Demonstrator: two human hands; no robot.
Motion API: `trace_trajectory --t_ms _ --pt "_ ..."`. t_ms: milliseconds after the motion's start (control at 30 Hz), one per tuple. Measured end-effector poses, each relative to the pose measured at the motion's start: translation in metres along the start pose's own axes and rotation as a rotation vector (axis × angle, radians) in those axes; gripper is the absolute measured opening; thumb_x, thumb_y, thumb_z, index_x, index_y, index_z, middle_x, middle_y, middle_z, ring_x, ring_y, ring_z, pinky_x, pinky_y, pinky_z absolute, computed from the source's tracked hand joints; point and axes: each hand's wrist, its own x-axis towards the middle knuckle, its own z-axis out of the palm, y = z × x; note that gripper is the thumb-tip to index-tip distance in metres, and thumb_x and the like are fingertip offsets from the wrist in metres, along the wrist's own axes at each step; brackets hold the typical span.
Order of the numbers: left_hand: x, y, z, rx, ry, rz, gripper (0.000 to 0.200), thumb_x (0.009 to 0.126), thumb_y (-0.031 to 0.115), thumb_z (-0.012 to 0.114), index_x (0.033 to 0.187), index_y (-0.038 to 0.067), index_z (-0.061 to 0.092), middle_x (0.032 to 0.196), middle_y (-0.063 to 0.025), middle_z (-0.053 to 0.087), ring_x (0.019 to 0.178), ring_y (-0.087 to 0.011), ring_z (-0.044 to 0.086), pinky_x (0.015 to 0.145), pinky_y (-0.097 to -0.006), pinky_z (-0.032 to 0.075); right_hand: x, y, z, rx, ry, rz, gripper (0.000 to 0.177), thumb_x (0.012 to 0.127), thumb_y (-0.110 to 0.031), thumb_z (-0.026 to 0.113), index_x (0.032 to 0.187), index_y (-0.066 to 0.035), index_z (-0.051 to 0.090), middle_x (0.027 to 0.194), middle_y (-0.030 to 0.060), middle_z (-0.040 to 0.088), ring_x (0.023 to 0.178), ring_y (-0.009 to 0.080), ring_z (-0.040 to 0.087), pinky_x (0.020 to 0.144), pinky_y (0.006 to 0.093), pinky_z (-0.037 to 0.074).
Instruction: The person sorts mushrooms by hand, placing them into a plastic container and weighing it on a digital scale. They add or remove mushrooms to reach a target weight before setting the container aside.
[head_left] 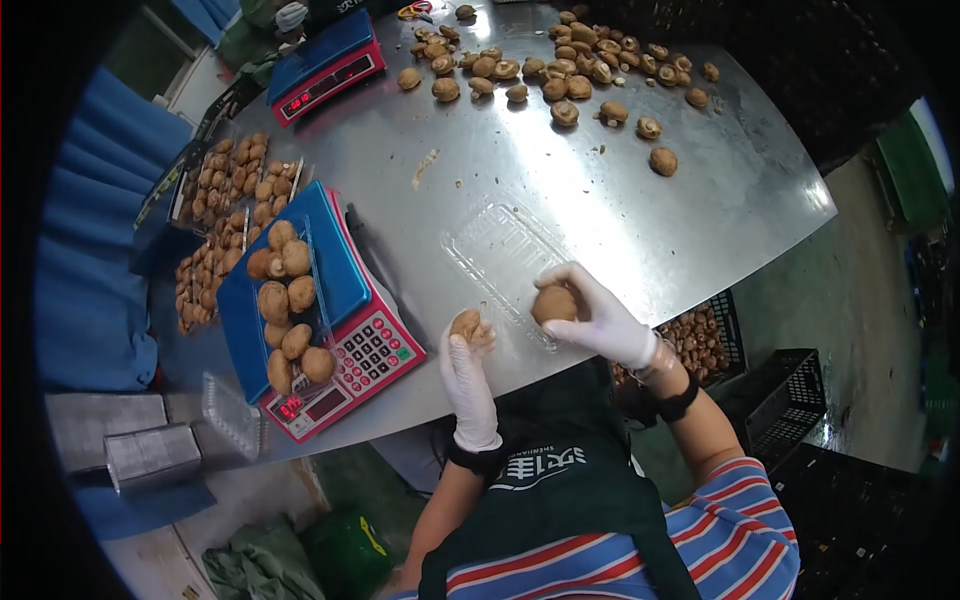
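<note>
My left hand, in a white glove, is closed on a small brown mushroom near the table's front edge. To its right, my gloved right hand grips a larger round mushroom between thumb and fingers. Under and behind the hands lies a clear plastic tray on the metal table. Left of my left hand stands a red and blue digital scale. A clear tray of several mushrooms rests on the scale's blue plate; the red display is lit.
Loose mushrooms spread across the back of the metal table. A second scale stands back left, with filled mushroom trays nearer. An upended clear tray is at the left edge. Below on the right is a crate of mushrooms.
</note>
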Motion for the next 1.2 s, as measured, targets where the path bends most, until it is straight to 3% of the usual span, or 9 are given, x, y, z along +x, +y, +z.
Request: trace_trajectory --t_ms 133,233,367,467,700,800,1000,1100,1200 --pt "0.001 0.002 0.0 0.017 0.03 0.125 0.052 0.103 0.043 0.041 0.13 0.0 0.049 0.115 -0.0104 0.058 0.102 -0.0182 0.058 0.092 -0.0307 0.046 0.016 0.029 0.011 -1.114 -0.051 -0.176 0.053 0.083 -0.021 0.071 0.128 -0.002 0.048 0.127 0.0171 0.052 0.126 0.0371 0.045 0.109 0.041 0.034" --pt "-0.001 0.007 0.008 0.138 0.057 0.212 0.048 0.101 0.037 0.05 0.131 0.0 0.048 0.117 -0.0102 0.057 0.104 -0.0184 0.057 0.092 -0.0322 0.046 -0.005 0.022 0.004 -0.643 0.19 -0.287 0.059 0.084 -0.022 0.069 0.135 -0.003 0.045 0.13 0.0173 0.051 0.125 0.0362 0.047 0.108 0.0406 0.036" --pt "-0.025 0.003 0.03 0.607 -0.335 0.501 0.054 0.083 0.022 0.074 0.129 0.003 0.052 0.117 -0.0126 0.058 0.104 -0.0252 0.058 0.093 -0.0384 0.046 -0.069 -0.011 0.013 0.202 0.118 0.138 0.071 0.085 -0.021 0.073 0.144 -0.002 0.037 0.132 0.0142 0.052 0.12 0.0214 0.052 0.103 0.0347 0.041" --pt "-0.037 -0.008 0.049 0.861 -0.809 0.699 0.073 0.07 0.02 0.077 0.135 0.004 0.048 0.118 -0.0149 0.057 0.108 -0.0356 0.053 0.095 -0.045 0.043 -0.117 0.003 0.02 -0.08 0.349 0.226 0.065 0.084 -0.016 0.073 0.14 -0.002 0.043 0.129 0.0122 0.054 0.117 0.0178 0.053 0.103 0.0315 0.041" --pt "-0.023 -0.022 0.042 1.081 -0.782 0.675 0.071 0.079 0.026 0.071 0.14 0.003 0.042 0.121 -0.0154 0.053 0.11 -0.034 0.05 0.097 -0.046 0.038 -0.201 0.07 -0.065 -0.89 0.887 0.302 0.071 0.083 -0.014 0.072 0.143 0.0 0.036 0.135 0.0153 0.048 0.118 0.0262 0.051 0.103 0.0368 0.041" --pt "-0.019 -0.01 0.035 1.083 -0.724 0.595 0.064 0.078 0.023 0.072 0.135 0.005 0.049 0.114 -0.0137 0.056 0.108 -0.0322 0.051 0.098 -0.0462 0.036 -0.143 0.025 -0.082 -0.175 0.81 0.16 0.056 0.089 -0.013 0.065 0.14 -0.005 0.043 0.13 0.0116 0.049 0.112 0.0184 0.054 0.096 0.0315 0.046" --pt "-0.004 0.012 -0.006 0.982 -0.457 0.662 0.049 0.073 0.016 0.074 0.119 0.006 0.061 0.099 -0.0124 0.06 0.101 -0.0318 0.053 0.098 -0.0437 0.038 0.026 -0.03 -0.162 -0.831 0.29 -0.106 0.061 0.09 -0.04 0.066 0.137 -0.004 0.047 0.142 0.0218 0.041 0.118 0.0336 0.053 0.098 0.0374 0.046" --pt "0.002 0.012 -0.042 0.884 -0.373 0.537 0.048 0.071 0.014 0.075 0.117 0.007 0.062 0.101 -0.0118 0.061 0.1 -0.0317 0.054 0.09 -0.0422 0.042 0.137 -0.045 -0.224 -0.954 -0.078 0.252 0.071 0.091 -0.06 0.053 0.136 -0.004 0.05 0.131 0.0216 0.055 0.12 0.0334 0.055 0.101 0.0403 0.045" --pt "-0.001 -0.002 -0.062 0.886 -0.369 0.457 0.041 0.071 0.015 0.076 0.11 0.007 0.065 0.095 -0.0101 0.065 0.09 -0.0309 0.059 0.085 -0.0406 0.045 0.234 -0.008 -0.259 -0.947 0.118 0.297 0.075 0.091 -0.06 0.052 0.133 0.002 0.049 0.133 0.0242 0.053 0.121 0.0363 0.053 0.103 0.0409 0.042"
